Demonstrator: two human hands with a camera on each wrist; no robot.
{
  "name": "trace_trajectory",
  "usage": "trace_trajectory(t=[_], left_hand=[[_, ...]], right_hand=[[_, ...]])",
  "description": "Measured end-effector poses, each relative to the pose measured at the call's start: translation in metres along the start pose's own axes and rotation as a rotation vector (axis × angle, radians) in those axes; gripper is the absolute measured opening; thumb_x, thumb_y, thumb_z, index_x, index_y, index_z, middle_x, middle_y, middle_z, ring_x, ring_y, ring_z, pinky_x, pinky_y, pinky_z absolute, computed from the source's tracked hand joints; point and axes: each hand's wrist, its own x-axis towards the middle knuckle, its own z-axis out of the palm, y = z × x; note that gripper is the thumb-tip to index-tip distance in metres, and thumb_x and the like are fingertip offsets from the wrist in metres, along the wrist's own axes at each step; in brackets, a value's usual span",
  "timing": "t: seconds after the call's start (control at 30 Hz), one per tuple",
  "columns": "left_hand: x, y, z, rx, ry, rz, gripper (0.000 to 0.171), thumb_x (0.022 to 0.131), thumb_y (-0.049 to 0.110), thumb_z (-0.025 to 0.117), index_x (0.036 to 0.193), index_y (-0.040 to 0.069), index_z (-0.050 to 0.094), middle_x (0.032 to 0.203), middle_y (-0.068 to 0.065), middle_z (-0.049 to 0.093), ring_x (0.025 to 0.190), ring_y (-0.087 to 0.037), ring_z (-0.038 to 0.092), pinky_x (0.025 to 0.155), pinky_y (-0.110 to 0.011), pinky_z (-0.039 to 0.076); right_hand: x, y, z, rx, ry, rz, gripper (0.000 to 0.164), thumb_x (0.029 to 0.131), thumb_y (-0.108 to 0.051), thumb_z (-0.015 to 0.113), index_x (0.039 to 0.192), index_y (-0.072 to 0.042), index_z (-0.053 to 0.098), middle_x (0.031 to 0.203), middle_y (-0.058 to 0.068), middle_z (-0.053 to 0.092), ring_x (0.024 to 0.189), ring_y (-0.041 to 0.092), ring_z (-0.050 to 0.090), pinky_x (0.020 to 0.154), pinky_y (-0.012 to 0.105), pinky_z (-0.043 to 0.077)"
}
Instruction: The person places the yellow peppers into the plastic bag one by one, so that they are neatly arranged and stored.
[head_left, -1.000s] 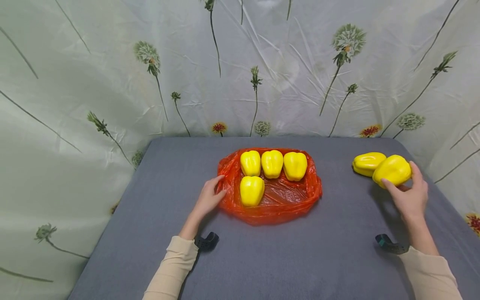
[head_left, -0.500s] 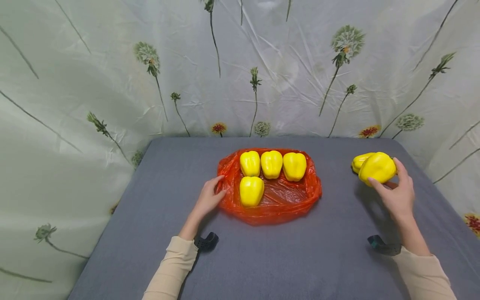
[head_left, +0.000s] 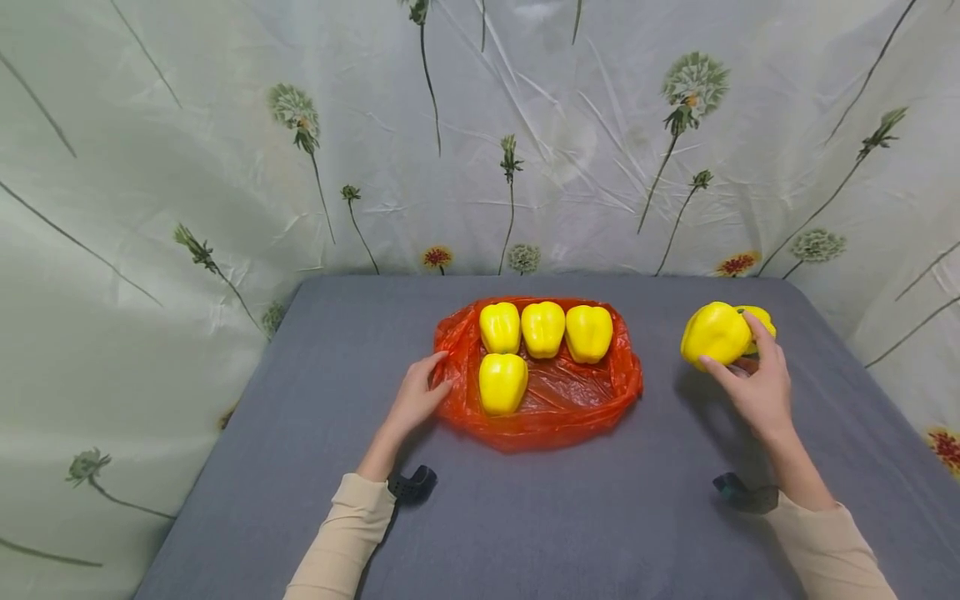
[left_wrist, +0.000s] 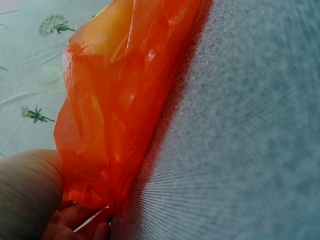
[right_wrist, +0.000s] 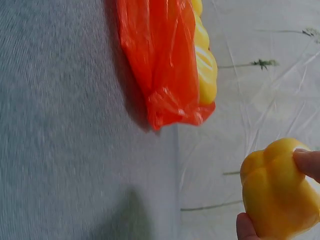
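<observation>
A yellow bell pepper (head_left: 716,333) is held by my right hand (head_left: 757,392) above the table, between thumb and fingertips. In the right wrist view this bell pepper (right_wrist: 280,190) shows its lobed end, with fingertips on two sides. Behind it in the head view another yellow bell pepper (head_left: 763,327) lies on the table, mostly hidden. An opened red plastic bag (head_left: 562,425) rests mid-table with several bell peppers inside: three in the back row, and one bell pepper (head_left: 503,383) front left. My left hand (head_left: 415,396) grips the bag's left edge between thumb and fingers.
The grey cloth-covered table (head_left: 600,517) ends at a back edge against a hanging curtain (head_left: 585,150) with dandelion prints. Bag floor shows at its front right, beside the front pepper. Each wrist carries a dark camera mount (head_left: 414,485).
My right hand has carried the bell pepper leftward toward the bag, passing in front of the pepper lying on the table. The left hand and bag stay in place.
</observation>
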Motion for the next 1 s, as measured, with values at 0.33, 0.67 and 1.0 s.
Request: trace_trajectory(t=[0.33, 0.67, 1.0], left_hand=[[-0.002, 0.003, 0.003, 0.007, 0.007, 0.026, 0.053, 0.087, 0.014, 0.059, 0.137, 0.002, 0.045, 0.139, -0.021, 0.048, 0.129, -0.038, 0.040, 0.109, -0.053, 0.033], [-0.002, 0.009, 0.006, 0.038, 0.023, 0.036, 0.053, 0.088, 0.015, 0.059, 0.138, 0.005, 0.045, 0.138, -0.018, 0.050, 0.128, -0.035, 0.038, 0.108, -0.054, 0.035], [-0.002, 0.010, 0.007, 0.044, 0.015, 0.012, 0.054, 0.087, 0.016, 0.059, 0.138, 0.007, 0.044, 0.139, -0.017, 0.048, 0.130, -0.035, 0.036, 0.109, -0.054, 0.032]], right_hand=[[-0.007, -0.009, 0.019, 0.037, -0.086, -0.093, 0.081, 0.082, -0.014, 0.070, 0.148, -0.013, 0.024, 0.140, 0.022, 0.033, 0.078, -0.017, 0.041, 0.068, -0.006, 0.037], [-0.018, -0.023, 0.043, 0.083, -0.191, -0.147, 0.081, 0.081, -0.012, 0.071, 0.148, -0.012, 0.025, 0.139, 0.023, 0.034, 0.092, 0.017, 0.056, 0.069, -0.003, 0.041], [-0.028, -0.036, 0.063, 0.090, -0.278, -0.167, 0.081, 0.082, -0.017, 0.072, 0.148, -0.017, 0.025, 0.135, 0.023, 0.035, 0.101, 0.041, 0.059, 0.075, 0.008, 0.049]])
